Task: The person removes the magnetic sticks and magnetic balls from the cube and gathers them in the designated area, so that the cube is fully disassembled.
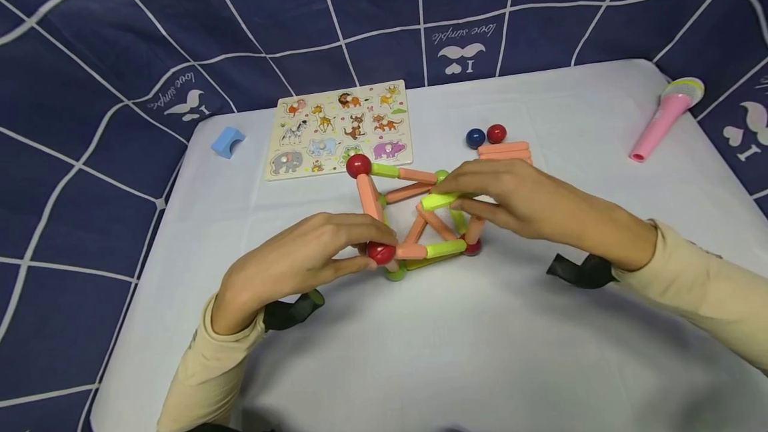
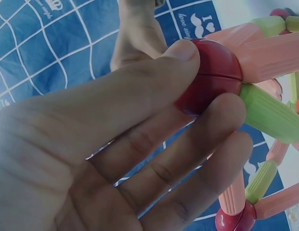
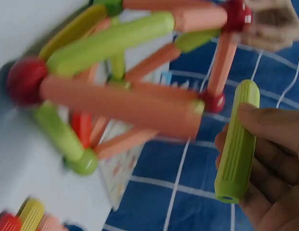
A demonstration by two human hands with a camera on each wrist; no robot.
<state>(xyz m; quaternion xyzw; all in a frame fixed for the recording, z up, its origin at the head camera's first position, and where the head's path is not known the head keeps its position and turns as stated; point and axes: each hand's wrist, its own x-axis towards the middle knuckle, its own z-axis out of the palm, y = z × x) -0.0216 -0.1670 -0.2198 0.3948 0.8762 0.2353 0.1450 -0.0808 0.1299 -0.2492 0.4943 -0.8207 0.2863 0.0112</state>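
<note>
On the white table stands a frame of orange and green magnetic rods point(image 1: 411, 251) joined by red and green balls. My left hand point(image 1: 306, 255) pinches a red ball point(image 1: 381, 253) at the frame's near left corner; in the left wrist view thumb and fingertips press on this ball point(image 2: 216, 77). My right hand point(image 1: 510, 195) holds a loose green rod point(image 3: 238, 142) between thumb and fingers, above the frame's right side. In the right wrist view this rod is apart from the orange rod point(image 3: 125, 106) that slants up from a red ball point(image 3: 27, 82).
Behind the frame lies an animal peg puzzle board point(image 1: 339, 129). A blue arch block point(image 1: 228, 142) is at the left, a pink toy microphone point(image 1: 669, 119) at the far right. A blue ball point(image 1: 475, 138), a red ball point(image 1: 496, 133) and orange rods point(image 1: 504, 151) lie behind my right hand.
</note>
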